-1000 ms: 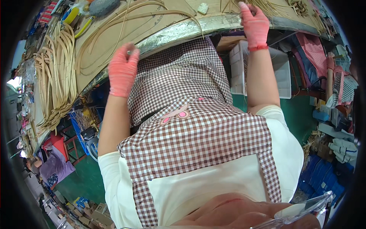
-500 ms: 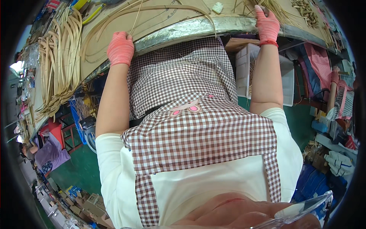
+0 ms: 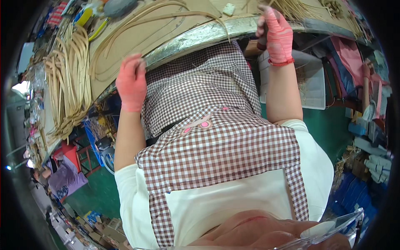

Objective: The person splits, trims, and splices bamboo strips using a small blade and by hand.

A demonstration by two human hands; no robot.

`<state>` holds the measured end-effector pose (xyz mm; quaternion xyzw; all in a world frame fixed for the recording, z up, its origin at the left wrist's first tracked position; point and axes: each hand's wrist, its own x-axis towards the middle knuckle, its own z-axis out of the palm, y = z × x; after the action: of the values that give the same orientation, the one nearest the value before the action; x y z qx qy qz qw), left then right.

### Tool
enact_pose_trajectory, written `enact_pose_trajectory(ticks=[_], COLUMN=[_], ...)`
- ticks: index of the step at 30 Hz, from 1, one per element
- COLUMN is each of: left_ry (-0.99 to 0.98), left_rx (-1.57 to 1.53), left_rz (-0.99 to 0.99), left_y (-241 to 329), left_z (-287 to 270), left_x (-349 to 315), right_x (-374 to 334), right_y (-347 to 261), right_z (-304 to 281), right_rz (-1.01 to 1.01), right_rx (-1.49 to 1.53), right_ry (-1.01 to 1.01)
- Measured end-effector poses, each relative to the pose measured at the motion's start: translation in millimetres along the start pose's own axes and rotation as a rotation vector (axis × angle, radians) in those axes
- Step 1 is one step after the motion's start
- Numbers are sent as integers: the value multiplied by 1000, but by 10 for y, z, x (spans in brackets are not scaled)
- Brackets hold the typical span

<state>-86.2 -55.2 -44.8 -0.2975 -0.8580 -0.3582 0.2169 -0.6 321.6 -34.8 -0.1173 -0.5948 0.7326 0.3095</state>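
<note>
The right hand (image 3: 279, 39), its fingers bent, was nearer than the curled left hand (image 3: 132, 85) to the thin tan strips (image 3: 293, 9), which lay beyond it on the desk (image 3: 196, 38), slanting rightward, though whether either gripped anything I could not tell.

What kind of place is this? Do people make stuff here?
It looks like a craft workshop: bundled flat tan strips and a bunch of thin straw-coloured strands lie on a long workbench.
</note>
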Motion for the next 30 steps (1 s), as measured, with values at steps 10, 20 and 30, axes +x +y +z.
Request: enact_pose_trajectory(ticks=[10, 20, 30], left_ry=[-194, -289, -363], left_rx=[87, -628, -922], left_rz=[131, -324, -249], left_y=[-75, 1371, 1458], left_z=[-251, -173, 84], left_x=[-166, 393, 180], right_x=[-48, -996, -1184], right_y=[-188, 35, 167], right_z=[-154, 744, 876], right_rz=[84, 195, 310], right_rx=[166, 15, -76], right_ry=[-154, -503, -629])
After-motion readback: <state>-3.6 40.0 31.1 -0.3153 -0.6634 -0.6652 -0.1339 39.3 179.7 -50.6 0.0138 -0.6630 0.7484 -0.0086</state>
